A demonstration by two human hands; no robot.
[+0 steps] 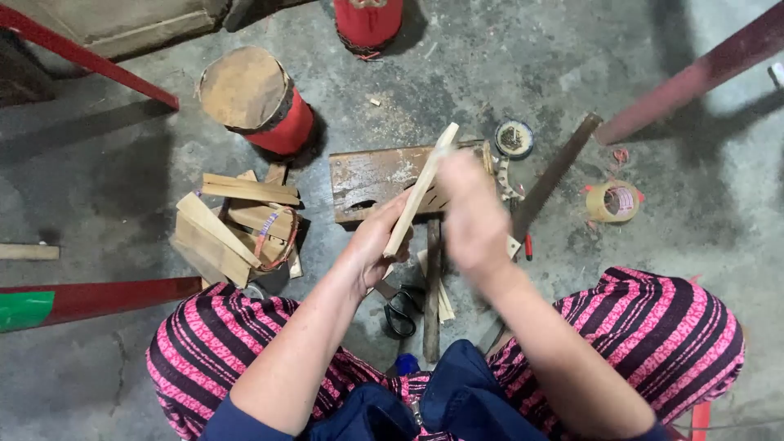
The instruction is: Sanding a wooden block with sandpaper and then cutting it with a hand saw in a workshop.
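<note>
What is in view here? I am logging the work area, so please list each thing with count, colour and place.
wooden strip: 1, pale, held up at centre
wood pile: 1, tan, left on floor
drums: 2, red, top
wooden block: 1, brown, centre
scissors: 1, black, between knees
tape roll: 1, yellowish, right
round tin: 1, dark, above block
left hand: 1, grips strip's lower end
right hand: 1, blurred, on strip's upper part

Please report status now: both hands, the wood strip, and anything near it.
Left hand grips wood strip low. Right hand blurred at its top. Scissors on floor below.
</note>
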